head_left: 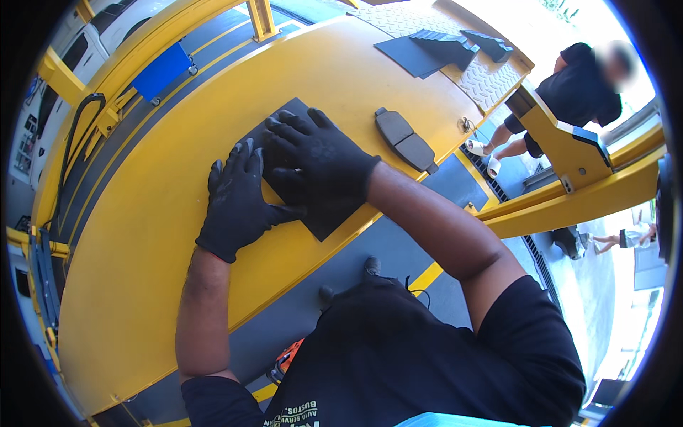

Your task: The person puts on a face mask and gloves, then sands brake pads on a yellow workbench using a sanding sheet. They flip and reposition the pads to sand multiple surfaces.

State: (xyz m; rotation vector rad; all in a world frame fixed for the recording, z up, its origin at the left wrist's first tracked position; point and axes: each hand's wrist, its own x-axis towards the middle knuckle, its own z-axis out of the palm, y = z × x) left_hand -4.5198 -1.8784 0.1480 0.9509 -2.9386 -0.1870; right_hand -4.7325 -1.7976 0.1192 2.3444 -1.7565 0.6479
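Your left hand [238,199] and your right hand [316,164], both in black gloves, lie open and flat on a dark sheet [299,174], gripping nothing. The sheet lies on the yellow ramp [142,235], near its edge on your side. Just beyond the sheet, to its right, a grey brake pad [405,140] lies on the ramp, apart from the sheet. Further from the sheet, at the far end of the ramp, lie dark rubber blocks [441,46].

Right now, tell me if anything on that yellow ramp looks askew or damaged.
Nothing looks damaged. The dark sheet under both gloved hands, left hand and right hand, overhangs the yellow ramp edge; a brake pad lies loose nearby.
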